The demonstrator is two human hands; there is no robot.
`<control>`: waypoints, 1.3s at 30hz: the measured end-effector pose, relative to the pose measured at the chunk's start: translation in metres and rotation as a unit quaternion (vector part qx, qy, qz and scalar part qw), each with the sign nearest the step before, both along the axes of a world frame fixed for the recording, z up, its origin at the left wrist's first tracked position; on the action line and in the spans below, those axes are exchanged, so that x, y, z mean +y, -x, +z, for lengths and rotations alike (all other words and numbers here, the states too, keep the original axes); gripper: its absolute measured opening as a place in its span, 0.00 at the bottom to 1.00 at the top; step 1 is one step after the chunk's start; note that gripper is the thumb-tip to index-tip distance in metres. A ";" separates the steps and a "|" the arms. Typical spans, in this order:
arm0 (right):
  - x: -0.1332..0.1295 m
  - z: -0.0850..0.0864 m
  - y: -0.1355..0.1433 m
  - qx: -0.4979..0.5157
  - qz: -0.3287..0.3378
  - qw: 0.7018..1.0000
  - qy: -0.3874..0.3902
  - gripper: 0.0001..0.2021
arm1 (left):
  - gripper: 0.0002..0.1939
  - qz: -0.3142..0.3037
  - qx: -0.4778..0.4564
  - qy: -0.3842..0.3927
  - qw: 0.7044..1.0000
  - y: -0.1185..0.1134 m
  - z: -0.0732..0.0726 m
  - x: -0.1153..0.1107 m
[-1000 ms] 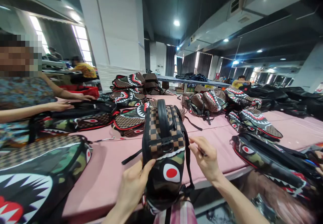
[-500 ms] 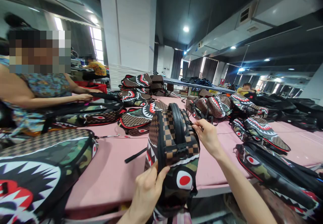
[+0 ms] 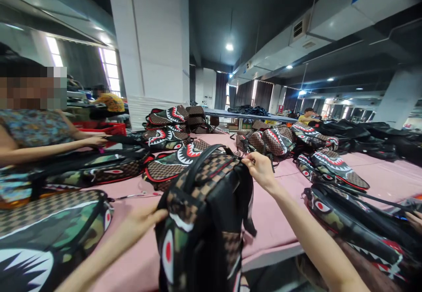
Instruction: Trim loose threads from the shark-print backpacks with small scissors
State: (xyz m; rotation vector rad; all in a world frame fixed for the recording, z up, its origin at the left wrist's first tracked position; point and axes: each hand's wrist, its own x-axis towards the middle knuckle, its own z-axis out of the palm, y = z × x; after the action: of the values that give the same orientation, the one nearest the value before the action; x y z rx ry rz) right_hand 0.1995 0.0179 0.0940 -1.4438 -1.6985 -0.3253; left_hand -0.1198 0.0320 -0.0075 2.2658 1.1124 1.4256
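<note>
A checkered and camouflage backpack (image 3: 198, 213) stands upright at the table's front edge, its black strap side turned partly toward me and its red-and-white eye on the left. My left hand (image 3: 148, 216) grips its left edge, the fingertips hidden behind the fabric. At the far top corner my right hand (image 3: 259, 167) pinches the bag with thumb and forefinger; the exact bit between them is too small to make out. A black carry handle (image 3: 201, 162) arches over the top. Another shark-print backpack (image 3: 49, 230) lies at the left.
Pink cloth covers the table (image 3: 277, 226). Shark-print bags (image 3: 171, 116) are piled behind, with more bags (image 3: 280, 140) at the back right and a black-sided one (image 3: 356, 226) at the right. A co-worker (image 3: 36, 129) handles a bag at the left; another person's hand (image 3: 415, 219) shows far right.
The backpack has turned, so its strap side now faces me and the eye has swung left. My left hand has moved left with its edge; my right hand stays at the top corner.
</note>
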 end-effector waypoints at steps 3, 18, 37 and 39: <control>-0.016 -0.012 0.009 0.021 0.000 0.999 -0.027 0.09 | 0.24 0.055 0.041 -0.008 0.998 0.000 0.054 0.020; -0.029 -0.009 0.007 -0.087 -0.086 0.992 -0.028 0.05 | 0.17 0.181 0.258 -0.420 0.851 -0.138 0.069 -0.037; -0.111 -0.073 0.009 -0.110 0.234 0.938 -0.230 0.15 | 0.17 0.011 0.286 -0.352 0.891 -0.060 0.070 -0.070; -0.113 -0.076 0.008 -0.102 0.230 0.936 -0.244 0.14 | 0.21 0.016 0.311 -0.340 0.887 -0.064 0.074 -0.072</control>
State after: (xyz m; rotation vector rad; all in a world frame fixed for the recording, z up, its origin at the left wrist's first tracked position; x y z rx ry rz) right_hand 0.1911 -0.0953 0.0178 -0.6442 -1.8887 -0.5999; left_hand -0.0560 -0.0405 0.0669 3.3911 0.8601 1.2508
